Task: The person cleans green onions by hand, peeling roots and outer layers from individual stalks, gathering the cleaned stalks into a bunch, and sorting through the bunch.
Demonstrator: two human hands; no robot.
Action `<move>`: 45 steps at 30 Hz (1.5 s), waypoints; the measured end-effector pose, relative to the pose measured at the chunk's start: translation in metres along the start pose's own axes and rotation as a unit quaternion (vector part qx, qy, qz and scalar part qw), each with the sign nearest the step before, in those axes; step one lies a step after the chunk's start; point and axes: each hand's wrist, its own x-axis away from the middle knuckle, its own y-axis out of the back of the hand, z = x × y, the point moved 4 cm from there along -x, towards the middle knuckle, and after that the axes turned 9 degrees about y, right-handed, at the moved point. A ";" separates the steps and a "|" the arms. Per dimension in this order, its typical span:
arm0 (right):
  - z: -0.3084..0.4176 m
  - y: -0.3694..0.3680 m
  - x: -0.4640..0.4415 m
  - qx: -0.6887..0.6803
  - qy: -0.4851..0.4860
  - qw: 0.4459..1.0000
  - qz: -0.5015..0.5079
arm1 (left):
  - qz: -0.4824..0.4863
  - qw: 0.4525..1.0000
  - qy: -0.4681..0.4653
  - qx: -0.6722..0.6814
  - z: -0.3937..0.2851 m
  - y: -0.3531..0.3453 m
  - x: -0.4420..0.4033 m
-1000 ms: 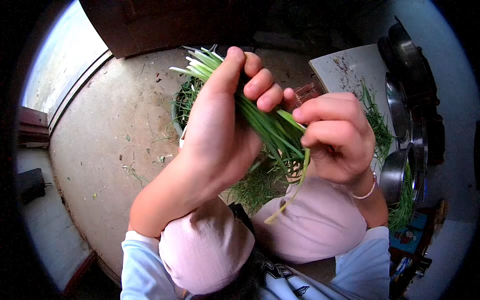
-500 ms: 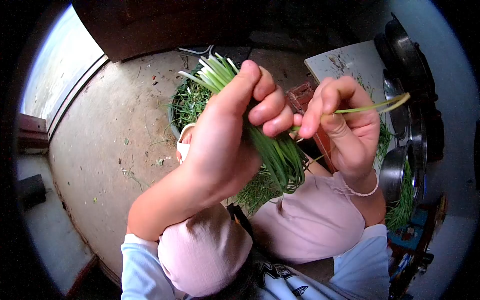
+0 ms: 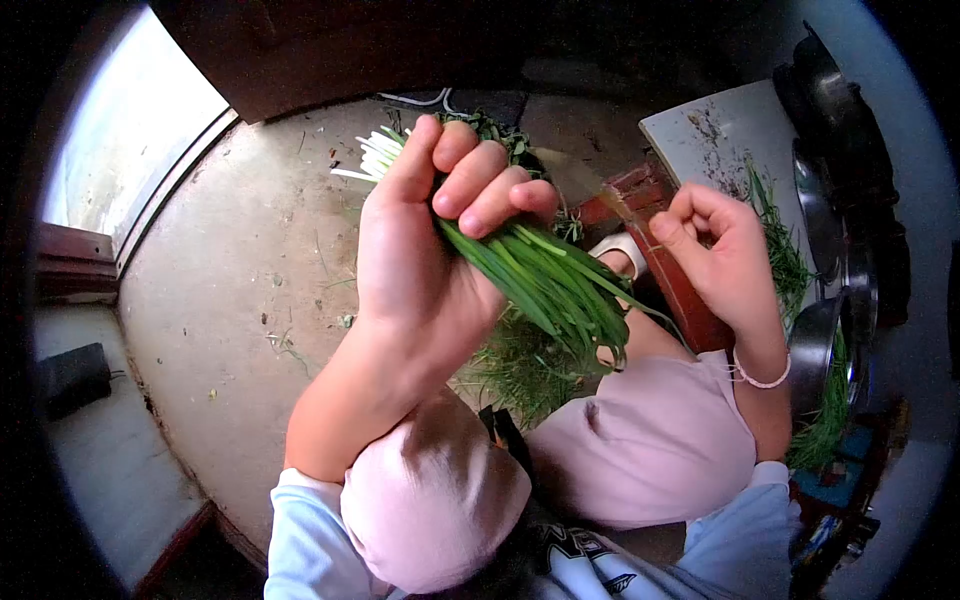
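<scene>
My left hand (image 3: pixel 430 235) is closed around a bunch of long green stalks (image 3: pixel 550 280). Their white ends stick out beyond the thumb at the upper left, and the green leaves hang toward the lower right, above my knees. My right hand (image 3: pixel 715 245) is apart from the bunch, to its right, with thumb and index finger pinched together. A faint blurred yellowish streak shows just left of those fingertips; whether they hold it is unclear.
Loose greens (image 3: pixel 525 370) lie on the floor (image 3: pixel 230 300) between my legs. A red wooden piece (image 3: pixel 680 290) stands beside my right hand. Farther right are a white board (image 3: pixel 715 135), more greens (image 3: pixel 780 240) and a metal pot (image 3: pixel 815 345).
My right hand drew a yellowed leaf away from the bunch and has moved slightly lower; that leaf no longer shows clearly. My left hand and the bunch have shifted left.
</scene>
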 end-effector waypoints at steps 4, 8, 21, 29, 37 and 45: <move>0.003 0.002 0.001 -0.001 0.037 0.995 -0.092 | 0.037 0.997 0.021 0.058 -0.003 0.003 -0.001; 0.011 0.008 0.006 -0.058 -0.002 0.993 -0.101 | 0.036 0.996 0.013 0.083 -0.009 0.005 -0.003; 0.056 -0.014 0.008 -0.001 0.233 0.972 0.015 | 0.007 0.997 0.002 0.081 -0.012 0.010 -0.004; 0.068 -0.034 0.016 0.002 0.418 0.906 0.061 | 0.003 0.998 0.023 0.053 -0.016 0.014 -0.002; 0.064 -0.010 0.015 -0.055 0.347 0.933 0.074 | 0.033 0.996 -0.025 0.076 -0.046 0.010 0.007; 0.039 0.001 0.010 0.008 0.104 0.984 -0.145 | 0.043 0.994 -0.022 0.096 -0.049 0.008 0.008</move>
